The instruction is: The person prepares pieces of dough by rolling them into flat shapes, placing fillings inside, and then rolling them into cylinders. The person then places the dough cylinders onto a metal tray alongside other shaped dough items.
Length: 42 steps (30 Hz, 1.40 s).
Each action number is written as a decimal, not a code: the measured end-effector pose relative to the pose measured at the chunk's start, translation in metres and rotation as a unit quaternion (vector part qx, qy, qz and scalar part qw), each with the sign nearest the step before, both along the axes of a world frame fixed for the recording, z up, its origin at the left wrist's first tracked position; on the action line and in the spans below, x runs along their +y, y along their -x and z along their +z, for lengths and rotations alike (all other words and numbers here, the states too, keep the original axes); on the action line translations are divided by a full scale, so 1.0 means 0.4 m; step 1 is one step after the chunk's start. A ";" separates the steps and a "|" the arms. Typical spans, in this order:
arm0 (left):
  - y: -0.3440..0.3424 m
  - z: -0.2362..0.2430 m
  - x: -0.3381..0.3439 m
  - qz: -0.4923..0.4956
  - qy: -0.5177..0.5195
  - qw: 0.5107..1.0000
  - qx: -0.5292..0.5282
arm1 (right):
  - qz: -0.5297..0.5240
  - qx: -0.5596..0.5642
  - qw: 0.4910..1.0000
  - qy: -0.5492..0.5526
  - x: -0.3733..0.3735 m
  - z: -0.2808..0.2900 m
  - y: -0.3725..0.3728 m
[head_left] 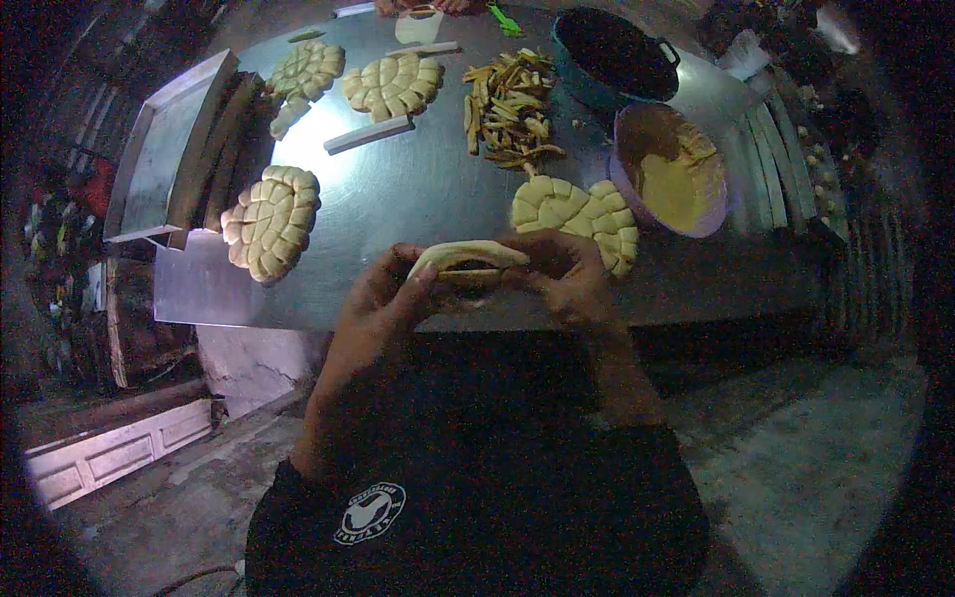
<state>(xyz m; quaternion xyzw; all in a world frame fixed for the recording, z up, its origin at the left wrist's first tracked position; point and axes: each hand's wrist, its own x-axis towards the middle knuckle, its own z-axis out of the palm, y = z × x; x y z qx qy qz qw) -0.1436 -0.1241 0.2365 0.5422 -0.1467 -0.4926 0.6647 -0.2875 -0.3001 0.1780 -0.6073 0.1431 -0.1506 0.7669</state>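
My left hand (393, 289) and my right hand (557, 274) pinch the two ends of a flat strip of dough (468, 249), bent over a darker gap or filling that I cannot make out, above the near edge of the steel table (378, 219). Just beyond my right hand lies a cluster of cut dough pieces (572, 204). Behind it is a pile of yellowish sliced strips (507, 104). A lavender bowl (711, 204) holding a yellow substance stands to their right.
More dough clusters (271, 224) lie left and at the back, with pale bars (368, 134). Stacked metal trays (169, 149) line the left; more (771, 169) the right. A dark tub (597, 75) and green tool (502, 20) sit at the back, where another person's hands (428, 8) show.
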 end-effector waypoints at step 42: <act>-0.535 -0.641 0.010 0.045 -0.293 0.837 -0.459 | -0.152 0.488 0.758 0.405 0.096 -0.468 -0.552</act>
